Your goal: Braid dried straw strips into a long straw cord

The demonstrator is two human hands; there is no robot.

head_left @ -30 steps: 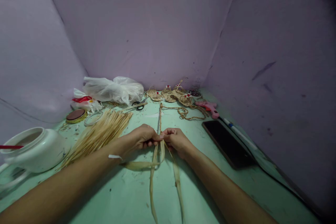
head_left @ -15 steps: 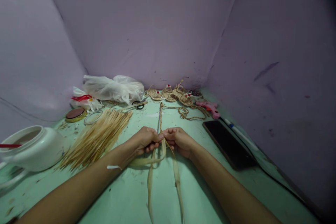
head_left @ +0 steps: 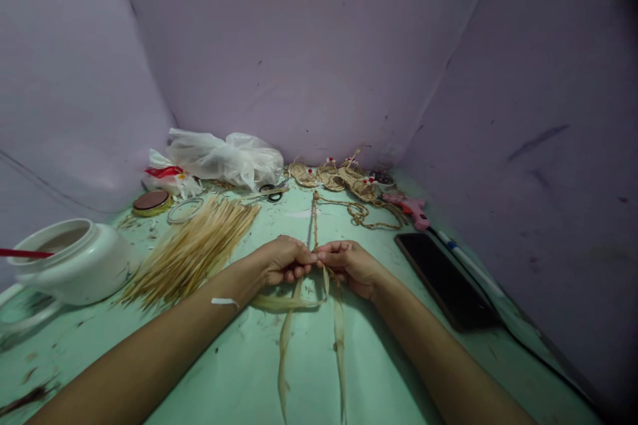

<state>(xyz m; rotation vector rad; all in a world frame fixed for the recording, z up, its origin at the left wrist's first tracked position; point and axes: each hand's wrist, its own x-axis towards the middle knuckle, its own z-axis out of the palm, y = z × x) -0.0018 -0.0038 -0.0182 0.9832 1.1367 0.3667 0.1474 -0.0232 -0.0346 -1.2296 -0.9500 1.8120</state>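
My left hand [head_left: 289, 260] and my right hand [head_left: 351, 267] meet at the middle of the table, thumbs and fingertips pinched together on dry plant-fibre strips. Above the fingers, a thin braided cord [head_left: 316, 222] runs straight away from me, then bends right into a loose coil [head_left: 366, 216]. Below my hands, flat pale strips hang toward me: a left strip [head_left: 284, 352] and a right strip [head_left: 339, 352]. Another broad strip [head_left: 286, 304] curves out to the left under my left wrist. The exact crossing of the strips is hidden by my fingers.
Left lie a bundle of dry strips [head_left: 199, 249], a white pot [head_left: 84, 272], a round tin [head_left: 152, 202] and a tape ring [head_left: 185, 210]. Behind are a plastic bag [head_left: 229, 163], scissors [head_left: 273, 194] and woven pieces [head_left: 331, 178]. Right are a pink glue gun [head_left: 413, 208] and a phone [head_left: 446, 282].
The view has shifted, so the table's things sit slightly further right. My hands stay together on the strips; the fingertips have shifted a little and the broad loop strip hangs lower.
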